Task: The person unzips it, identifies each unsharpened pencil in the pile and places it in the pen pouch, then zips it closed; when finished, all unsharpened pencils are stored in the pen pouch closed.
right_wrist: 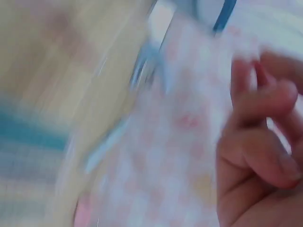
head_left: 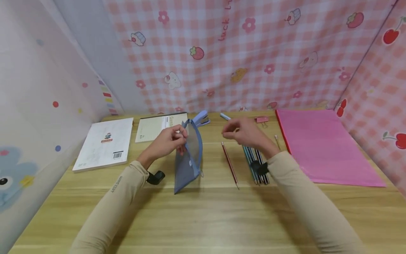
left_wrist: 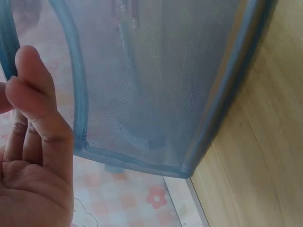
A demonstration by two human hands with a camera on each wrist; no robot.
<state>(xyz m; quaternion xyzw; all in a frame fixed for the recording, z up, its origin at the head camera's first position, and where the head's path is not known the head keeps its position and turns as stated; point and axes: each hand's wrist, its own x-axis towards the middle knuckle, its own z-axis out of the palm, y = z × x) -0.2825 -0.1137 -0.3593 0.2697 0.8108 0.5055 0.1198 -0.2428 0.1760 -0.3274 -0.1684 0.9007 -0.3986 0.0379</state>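
Observation:
A blue mesh zip pouch (head_left: 187, 165) stands on its edge on the table, its zipped mouth spread apart. My left hand (head_left: 169, 141) pinches the pouch's upper rim between thumb and fingers; in the left wrist view the mesh (left_wrist: 156, 85) fills much of the picture beside the fingers. My right hand (head_left: 244, 132) is in the air right of the pouch, fingers loosely bent, with nothing visible between them. Beneath that hand and wrist lies a bundle of several pencils (head_left: 253, 160). One red pencil (head_left: 229, 165) lies apart, between pouch and bundle.
A white book (head_left: 104, 144) and a cream notebook (head_left: 155, 127) lie at the left. Behind the pouch are a lilac stapler (head_left: 201, 119) and a small light-blue item (head_left: 225, 116). A pink binder clip (head_left: 261, 120), a short pencil (head_left: 277, 141) and a pink folder (head_left: 326, 148) lie right.

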